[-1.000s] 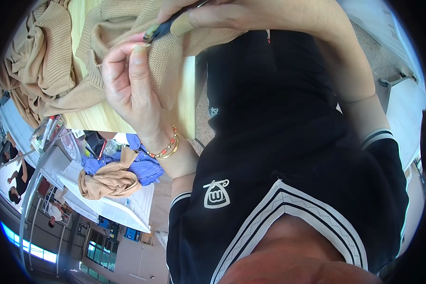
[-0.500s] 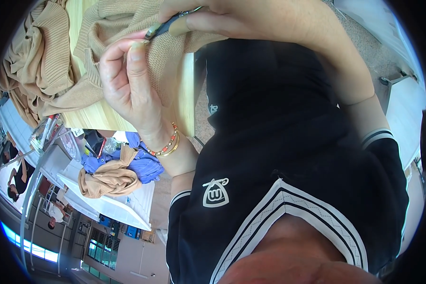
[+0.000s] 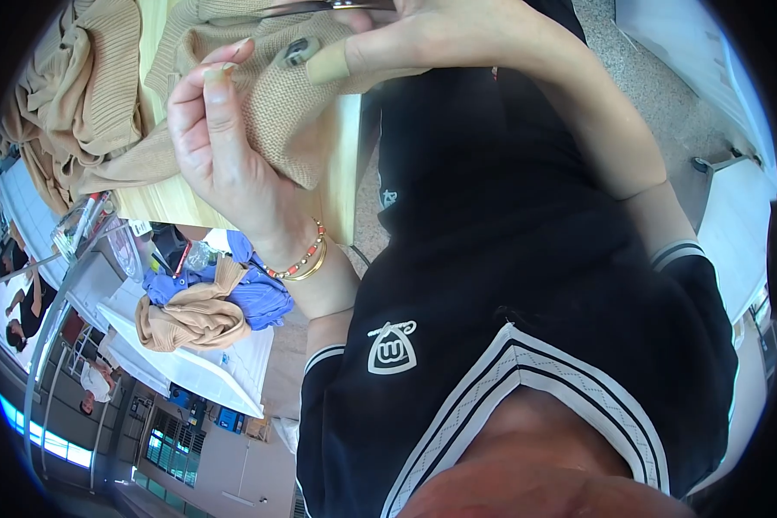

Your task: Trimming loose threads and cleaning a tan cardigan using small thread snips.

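Currently, the beige knit cloth (image 3: 289, 121) is lying on the light wooden desk (image 3: 341, 173), close to the person's body, with its folds under and around both hands. The left hand (image 3: 224, 147) is at the cloth, its thumb near the index finger; I cannot tell whether this grip is pinching some cloth or thread, or nothing. The right hand (image 3: 423, 39) seems to have its fingers closed around a metal tool (image 3: 319, 7), which looks like small scissors, while its thumb is spread away over the cloth. The upper edge of the view cuts the tool, so its blades cannot be judged well. In my judgement, the step in hand is fine work on the knit, with the tool kept in the grip. The next move, I think, calls for steady cloth between the hands and for a tool tip clear of the left fingers. Another beige knit pile (image 3: 104, 86) is lying further to the left.
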Demonstrator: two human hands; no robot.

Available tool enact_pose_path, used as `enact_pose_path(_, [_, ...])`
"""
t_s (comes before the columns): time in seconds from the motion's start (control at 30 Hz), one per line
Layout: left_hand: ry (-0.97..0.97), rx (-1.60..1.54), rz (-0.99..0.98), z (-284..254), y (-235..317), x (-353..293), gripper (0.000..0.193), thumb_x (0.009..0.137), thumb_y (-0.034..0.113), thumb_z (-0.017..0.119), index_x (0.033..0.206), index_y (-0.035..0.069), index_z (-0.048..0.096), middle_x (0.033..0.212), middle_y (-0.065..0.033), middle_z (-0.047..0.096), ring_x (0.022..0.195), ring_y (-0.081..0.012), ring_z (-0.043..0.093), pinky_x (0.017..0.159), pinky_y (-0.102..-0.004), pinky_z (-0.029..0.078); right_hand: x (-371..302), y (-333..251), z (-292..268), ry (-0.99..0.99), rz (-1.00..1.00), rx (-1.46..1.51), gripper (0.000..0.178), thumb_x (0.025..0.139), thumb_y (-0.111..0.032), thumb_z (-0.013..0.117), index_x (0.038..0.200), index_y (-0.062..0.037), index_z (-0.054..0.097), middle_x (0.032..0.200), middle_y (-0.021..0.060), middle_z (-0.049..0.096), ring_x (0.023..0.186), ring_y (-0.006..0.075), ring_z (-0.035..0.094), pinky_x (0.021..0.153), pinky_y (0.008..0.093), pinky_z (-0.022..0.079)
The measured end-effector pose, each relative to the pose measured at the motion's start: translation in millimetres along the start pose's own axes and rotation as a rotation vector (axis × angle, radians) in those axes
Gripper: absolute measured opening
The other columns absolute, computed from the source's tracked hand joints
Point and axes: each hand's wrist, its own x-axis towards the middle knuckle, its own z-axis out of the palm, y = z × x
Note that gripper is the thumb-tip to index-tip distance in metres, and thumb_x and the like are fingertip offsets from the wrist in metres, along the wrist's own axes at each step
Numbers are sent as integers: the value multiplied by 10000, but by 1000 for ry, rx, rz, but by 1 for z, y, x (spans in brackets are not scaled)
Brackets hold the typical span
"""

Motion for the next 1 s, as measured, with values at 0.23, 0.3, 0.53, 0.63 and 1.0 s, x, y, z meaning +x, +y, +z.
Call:
enact_pose_path(0.23, [-50,-1,-18,4,15,0,176,991,94,536,1103,-34,582,1078,-181,664,1029,-178,616,933,-299,477,-3,3,4,27,-17,86,364,857,-191,743,1131,30,653,642,-9,494,628,71,505,553,243,419])
enact_pose_path(0.3, [-95,-80,-97,-1,17,2,230,973,74,548,1174,-36,571,1096,-166,660,1033,-175,621,918,-273,480,-3,1,8,-25,-38,103,300,854,-190,749,1052,24,681,619,-22,473,616,57,500,543,228,410])
enact_pose_path(0.53, [-183,71,-154,-27,25,24,337,1010,100,455,1272,-109,487,1226,-243,599,1130,-219,590,987,-289,472,1,17,-9,73,-189,364,159,933,-127,652,972,23,687,837,-20,666,743,23,566,651,181,459])
enact_pose_path(0.63, [-202,55,-153,-26,25,20,365,959,73,528,1284,-91,491,1234,-212,595,1199,-264,564,1078,-345,396,1,-4,2,119,7,498,162,918,-73,666,1042,30,680,904,-18,683,791,21,583,689,186,483])
enact_pose_path(1.0, [-342,-213,-312,6,57,1,388,867,-72,606,1242,-13,524,1253,-95,553,925,-66,584,732,-178,466,-9,26,6,74,131,265,137,847,-87,727,954,-11,687,696,-108,478,637,-5,397,552,186,323])
